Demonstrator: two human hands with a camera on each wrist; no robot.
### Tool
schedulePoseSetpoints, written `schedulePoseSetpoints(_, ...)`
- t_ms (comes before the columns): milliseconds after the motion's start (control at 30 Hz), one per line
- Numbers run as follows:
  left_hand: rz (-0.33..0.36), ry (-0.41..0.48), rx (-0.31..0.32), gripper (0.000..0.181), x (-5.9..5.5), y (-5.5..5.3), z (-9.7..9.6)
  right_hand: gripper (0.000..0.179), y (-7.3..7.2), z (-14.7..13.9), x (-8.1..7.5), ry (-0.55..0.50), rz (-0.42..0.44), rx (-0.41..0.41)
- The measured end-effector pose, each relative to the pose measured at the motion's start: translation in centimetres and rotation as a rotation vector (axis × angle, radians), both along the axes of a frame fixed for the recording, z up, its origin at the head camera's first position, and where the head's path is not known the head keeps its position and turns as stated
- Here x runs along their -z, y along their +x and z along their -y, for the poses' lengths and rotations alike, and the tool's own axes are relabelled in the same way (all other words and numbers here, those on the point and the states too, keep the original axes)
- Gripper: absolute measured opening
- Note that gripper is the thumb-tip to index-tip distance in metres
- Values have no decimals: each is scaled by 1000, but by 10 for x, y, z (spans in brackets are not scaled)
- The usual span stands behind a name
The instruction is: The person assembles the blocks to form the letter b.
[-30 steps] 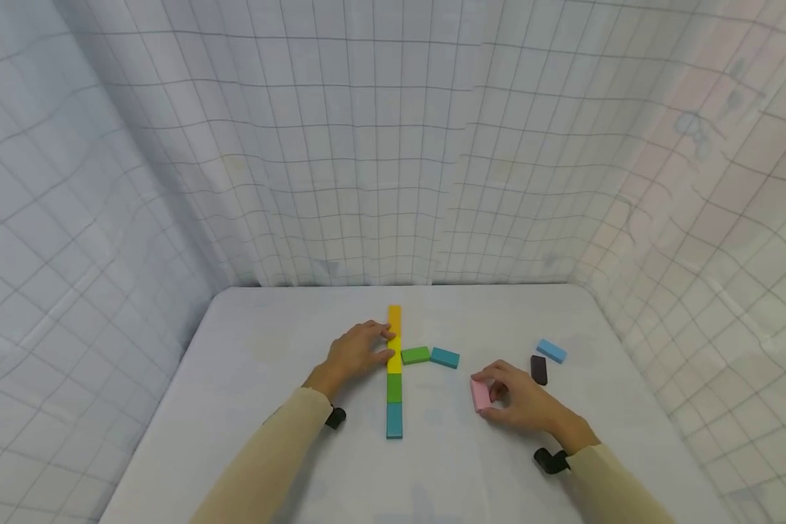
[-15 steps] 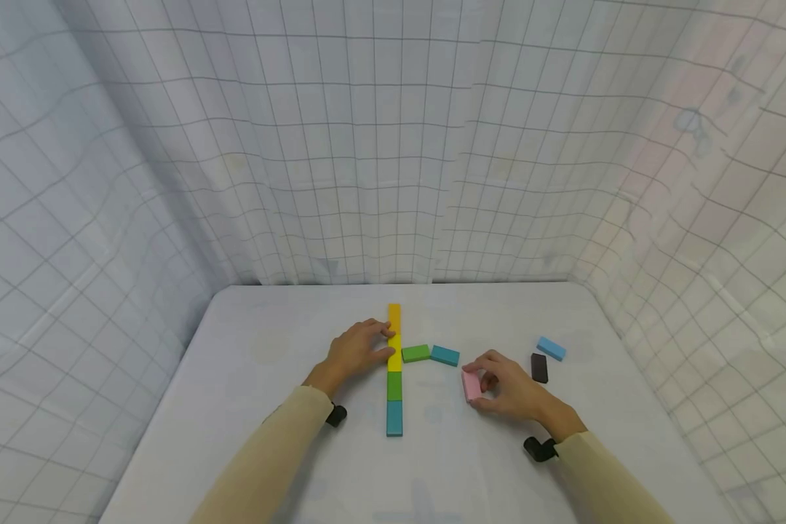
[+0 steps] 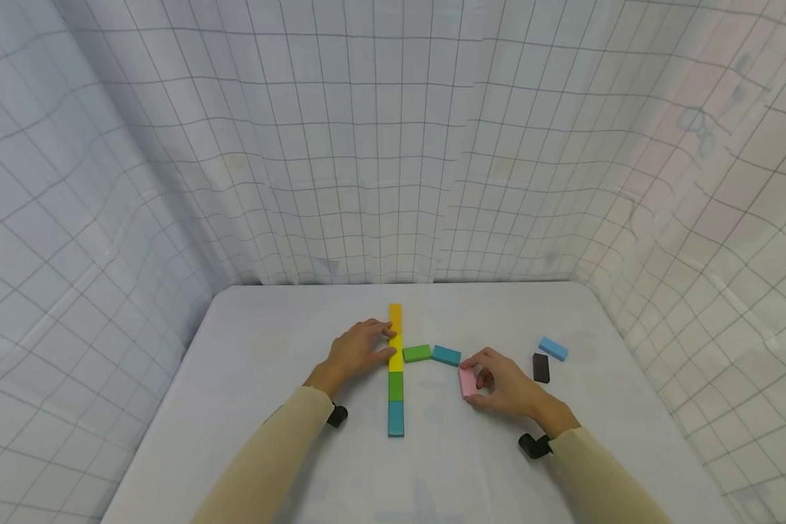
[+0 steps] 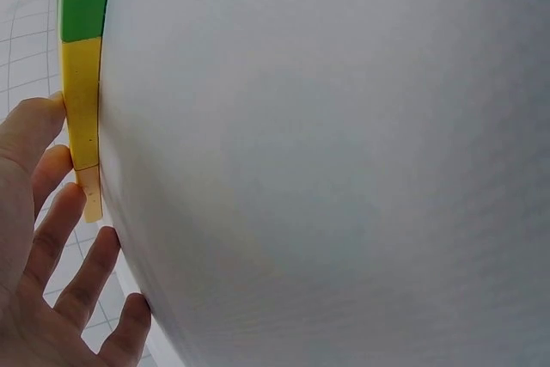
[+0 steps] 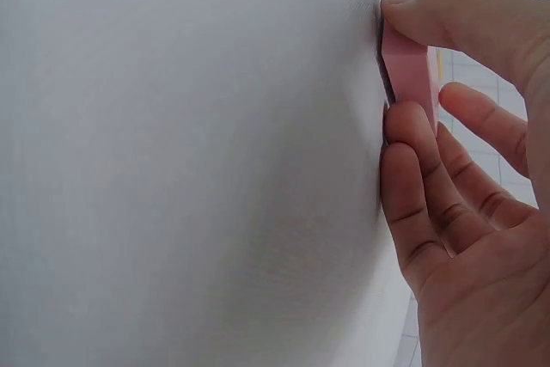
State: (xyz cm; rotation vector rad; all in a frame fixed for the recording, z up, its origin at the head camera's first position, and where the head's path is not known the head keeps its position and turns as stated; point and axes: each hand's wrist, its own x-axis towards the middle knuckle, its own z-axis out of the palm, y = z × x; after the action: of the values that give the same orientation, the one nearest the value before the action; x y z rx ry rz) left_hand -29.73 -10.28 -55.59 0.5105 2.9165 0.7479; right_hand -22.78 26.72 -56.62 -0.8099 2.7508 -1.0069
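Note:
My right hand (image 3: 511,387) pinches a pink block (image 3: 468,383) by its ends, thumb at the near end and fingertips at the far end. The block's far end lies close by the right end of a teal block (image 3: 447,356). That one sits right of a green block (image 3: 417,354). Left of these, a straight column has an orange-yellow block (image 3: 396,311) at the far end, then a yellow block (image 3: 396,360), a green block (image 3: 396,386) and a teal block (image 3: 396,419). My left hand (image 3: 354,351) touches the column's yellow part with loosely bent thumb and fingertips.
A dark block (image 3: 541,368) and a light blue block (image 3: 553,348) lie on the white table (image 3: 255,422), right of the right hand. Gridded white curtains (image 3: 393,145) hang behind the table and on both sides.
My right hand has slid the pink block leftward and slightly away from me, toward the teal block. My left hand has stayed at the column.

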Motion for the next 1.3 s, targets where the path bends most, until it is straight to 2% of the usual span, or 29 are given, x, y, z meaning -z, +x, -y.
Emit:
schedulePoseSetpoints(800, 15, -16, -4, 39, -5, 2, -2, 47, -3, 0, 3, -11, 8, 11)
schedulePoseSetpoints(1300, 16, -20, -16, 38, -5, 2, -3, 52, -2, 1, 1, -5, 0, 27)
